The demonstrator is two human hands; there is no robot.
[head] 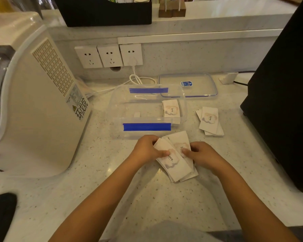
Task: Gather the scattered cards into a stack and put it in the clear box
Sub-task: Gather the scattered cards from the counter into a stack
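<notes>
Here, left hand (pixel 147 149) and right hand (pixel 202 155) pinch a fanned bundle of white "love" paper cards (pixel 175 161); beyond the fingertips sits the clear rectangular plastic box (pixel 147 109).

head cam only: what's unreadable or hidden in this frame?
- Lower cards in the held bundle: covered by the top card and both hands, left hand and right hand; count unknown.
- Lid sticker text: too small.
- Pile in the clear box: blurred by the wall.
- Black object at right: cut off by the frame edge.

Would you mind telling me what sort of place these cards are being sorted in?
Probably a shop or café service counter: a speckled stone worktop below a raised ledge, a row of wall sockets, and a cream countertop appliance.
</notes>
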